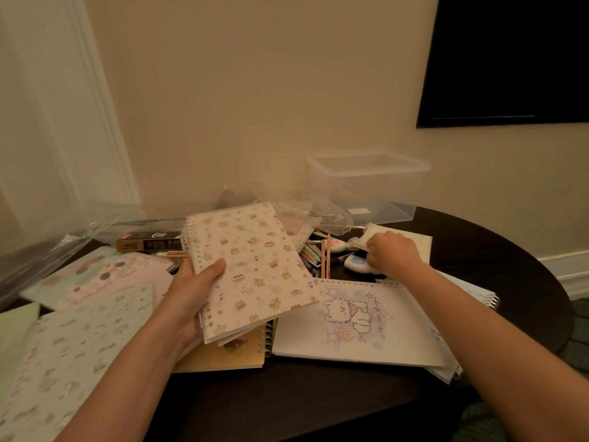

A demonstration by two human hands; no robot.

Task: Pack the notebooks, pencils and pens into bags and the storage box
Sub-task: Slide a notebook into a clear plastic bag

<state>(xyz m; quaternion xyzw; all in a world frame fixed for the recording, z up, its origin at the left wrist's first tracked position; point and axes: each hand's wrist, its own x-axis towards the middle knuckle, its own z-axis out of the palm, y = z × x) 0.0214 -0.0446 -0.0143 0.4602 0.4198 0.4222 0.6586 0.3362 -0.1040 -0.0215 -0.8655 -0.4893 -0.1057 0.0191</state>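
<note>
My left hand point(191, 288) grips a stack of spiral notebooks, topped by a cream notebook point(251, 266) printed with small food pictures, and holds it tilted above the table. My right hand point(393, 253) reaches further back and pinches the corner of a small spiral notepad point(411, 239). A notebook with a white dog drawing point(357, 327) lies flat at the right. Loose pencils and pens point(318, 253) lie between the two hands. The clear storage box point(366, 183) stands open at the back. Crumpled clear bags point(306, 212) lie in front of it.
More pastel notebooks point(83, 314) are spread over the left of the dark round table point(318, 397). A yellow notebook point(232, 355) lies under the held stack. A black pen box point(149, 244) and a large clear plastic lid or bag point(51, 237) sit at the back left. Small white erasers point(355, 263) lie by my right hand.
</note>
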